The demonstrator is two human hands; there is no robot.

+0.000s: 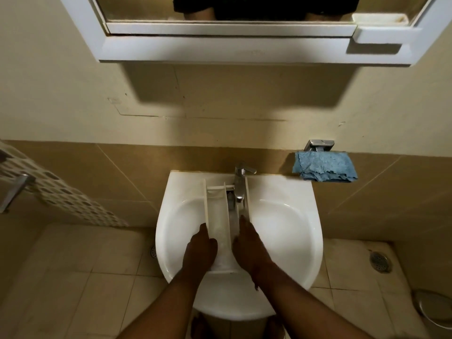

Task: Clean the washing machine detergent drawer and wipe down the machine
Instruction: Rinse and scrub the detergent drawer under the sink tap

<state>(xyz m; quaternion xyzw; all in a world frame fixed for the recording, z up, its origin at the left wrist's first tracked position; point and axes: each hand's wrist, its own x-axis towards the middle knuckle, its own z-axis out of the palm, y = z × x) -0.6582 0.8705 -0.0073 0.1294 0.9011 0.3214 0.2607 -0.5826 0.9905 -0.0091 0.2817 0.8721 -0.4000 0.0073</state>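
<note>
Beige bathroom tiles surround a white sink (288, 241), across which the detergent drawer (226, 216) is laid lengthwise beneath the tap (241, 182). The drawer is gripped at its near end by the left hand (200, 250) and right hand (247, 248), one on each side. For a good rinse, each compartment should be tilted under the tap in turn and held firmly; a blue cloth (325, 166) is kept nearby on the wall ledge.

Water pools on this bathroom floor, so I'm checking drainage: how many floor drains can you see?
2: one floor drain left of the sink, partly hidden by its rim; another floor drain to its right. Others may lie outside the view.
</note>
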